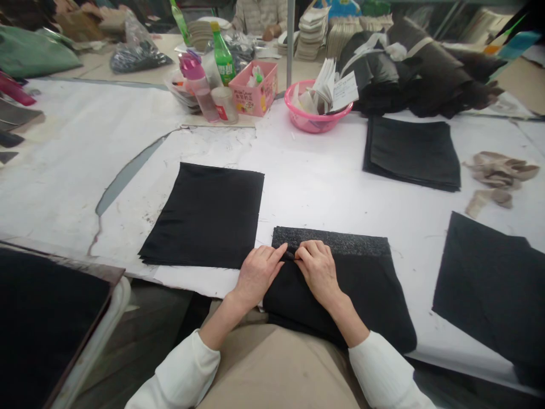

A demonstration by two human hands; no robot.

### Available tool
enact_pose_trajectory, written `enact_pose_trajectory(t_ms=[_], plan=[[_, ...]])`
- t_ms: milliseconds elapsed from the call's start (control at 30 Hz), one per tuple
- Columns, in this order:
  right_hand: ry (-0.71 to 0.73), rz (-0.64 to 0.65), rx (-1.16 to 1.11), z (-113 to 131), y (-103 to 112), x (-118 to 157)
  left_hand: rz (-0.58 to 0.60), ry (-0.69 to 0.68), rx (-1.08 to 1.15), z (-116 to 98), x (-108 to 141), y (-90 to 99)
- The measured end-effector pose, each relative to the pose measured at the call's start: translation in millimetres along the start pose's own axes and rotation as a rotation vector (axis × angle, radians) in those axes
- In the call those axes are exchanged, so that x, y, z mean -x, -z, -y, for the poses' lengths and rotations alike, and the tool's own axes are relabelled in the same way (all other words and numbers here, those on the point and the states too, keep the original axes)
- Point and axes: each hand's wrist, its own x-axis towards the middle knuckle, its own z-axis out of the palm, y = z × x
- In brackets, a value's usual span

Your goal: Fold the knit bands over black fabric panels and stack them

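A black cloth piece [340,289] with a speckled dark grey strip [353,243] along its far edge lies at the table's front edge, partly over my lap. My left hand [260,271] pinches the cloth near its far left corner, thumb and forefinger together. Close beside it, my right hand [317,268] is closed on the same cloth, fingers curled at the lower side of the strip. A small fold of black cloth shows between the fingertips. Left of my hands lies a neat stack of black cloth [213,216].
More black cloth lies at the back right [413,150] and right edge [489,284]. Beige scraps [500,173] sit between them. A pink basin [313,120] of papers, a pink box [255,94] and bottles [222,54] stand behind. A person [259,17] sits across the table.
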Motion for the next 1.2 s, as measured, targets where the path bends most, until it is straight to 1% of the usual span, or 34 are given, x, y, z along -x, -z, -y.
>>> enact_pose_trajectory(t_ms=[133, 233, 300, 500, 633, 733, 833, 1000, 1200], plan=[[0.051, -0.054, -0.072, -3, -3, 2, 0.027, 0.0, -0.006, 0, -10, 1.9], [0.11, -0.044, -0.121, -6, -4, 3, 0.037, 0.024, -0.012, 1, -19, 8.2], [0.131, -0.032, -0.148, -9, -6, 3, 0.066, 0.007, -0.013, 2, -27, 13.4], [0.111, -0.04, -0.151, -12, -10, 4, 0.188, -0.097, -0.008, 5, -44, 25.7], [0.083, -0.05, -0.091, -20, -6, 5, 0.22, -0.126, -0.034, 6, -47, 27.6], [0.052, -0.032, -0.03, -34, 3, 10, 0.216, -0.13, -0.009, 9, -46, 25.2], [0.007, -0.039, 0.007, -54, 13, 15, 0.223, -0.132, 0.045, 13, -45, 22.1], [-0.04, -0.045, 0.066, -91, 29, 28, 0.236, -0.11, 0.119, 18, -45, 19.5], [-0.063, -0.058, 0.213, -139, 54, 54, 0.249, -0.104, 0.107, 17, -46, 19.1]])
